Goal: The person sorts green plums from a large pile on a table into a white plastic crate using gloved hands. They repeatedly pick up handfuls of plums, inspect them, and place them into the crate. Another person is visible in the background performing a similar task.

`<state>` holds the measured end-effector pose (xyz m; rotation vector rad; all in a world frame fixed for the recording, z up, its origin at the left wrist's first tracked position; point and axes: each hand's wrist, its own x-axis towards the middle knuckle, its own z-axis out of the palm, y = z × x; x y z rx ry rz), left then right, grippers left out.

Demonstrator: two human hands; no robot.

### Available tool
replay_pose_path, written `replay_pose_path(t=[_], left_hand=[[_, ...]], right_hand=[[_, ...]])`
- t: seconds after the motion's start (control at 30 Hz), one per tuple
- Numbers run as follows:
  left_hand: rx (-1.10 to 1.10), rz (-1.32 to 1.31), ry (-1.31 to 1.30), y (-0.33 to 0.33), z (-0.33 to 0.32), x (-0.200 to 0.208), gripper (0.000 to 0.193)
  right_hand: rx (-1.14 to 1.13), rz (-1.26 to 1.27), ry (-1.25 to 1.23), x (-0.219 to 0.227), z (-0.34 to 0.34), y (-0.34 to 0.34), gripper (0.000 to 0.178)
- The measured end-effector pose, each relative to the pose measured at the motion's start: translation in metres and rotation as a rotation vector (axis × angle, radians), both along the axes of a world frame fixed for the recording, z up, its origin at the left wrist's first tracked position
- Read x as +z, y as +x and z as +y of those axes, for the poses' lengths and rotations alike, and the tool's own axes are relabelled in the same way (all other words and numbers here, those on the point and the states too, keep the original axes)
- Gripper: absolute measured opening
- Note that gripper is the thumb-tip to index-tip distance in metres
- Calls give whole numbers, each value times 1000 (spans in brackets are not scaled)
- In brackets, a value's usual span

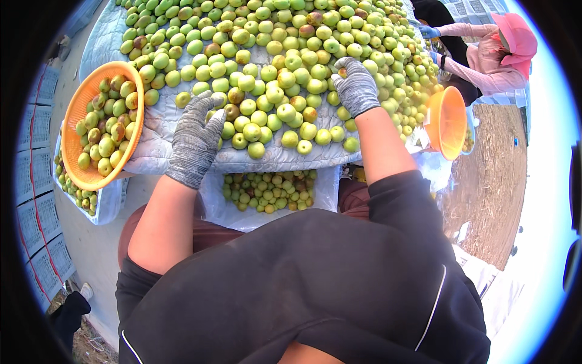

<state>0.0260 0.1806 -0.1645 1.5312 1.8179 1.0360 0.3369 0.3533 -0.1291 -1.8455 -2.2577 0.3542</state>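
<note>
Green jujubes [286, 112], some with brown patches, are heaped across a quilted pale-blue cloth [163, 142] in front of me. My left hand [195, 139], in a grey knit glove, rests over the near left part of the heap. Its thumb stands apart from the fingers, and a green fruit shows in the gap. To the right, my right hand [357, 90], gloved alike, has its fingers curled round a brown-patched jujube [342, 73] at its fingertips.
At the left edge sits an orange basket [138, 124] of browner jujubes. A lined crate of jujubes [270, 191] is below the table edge. An orange bucket [453, 124] stands right. A person in a pink hat [516, 42] works at far right; stacked cartons [36, 212] line the left.
</note>
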Motion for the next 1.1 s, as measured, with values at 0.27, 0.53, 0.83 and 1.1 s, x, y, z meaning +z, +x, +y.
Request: replay_pose_path(t=[0.27, 0.53, 0.83, 1.1], left_hand=[[-135, -166, 179, 32, -2, 31, 27], [-57, -99, 43, 23, -1, 7, 26], [-69, -233, 76, 8, -8, 13, 28], [-45, -53, 67, 13, 4, 6, 29]], right_hand=[[385, 739, 27, 25, -82, -14, 52], [272, 258, -78, 57, -98, 94, 35], [-480, -933, -613, 169, -135, 266, 57], [192, -15, 101, 39, 2, 29, 39]])
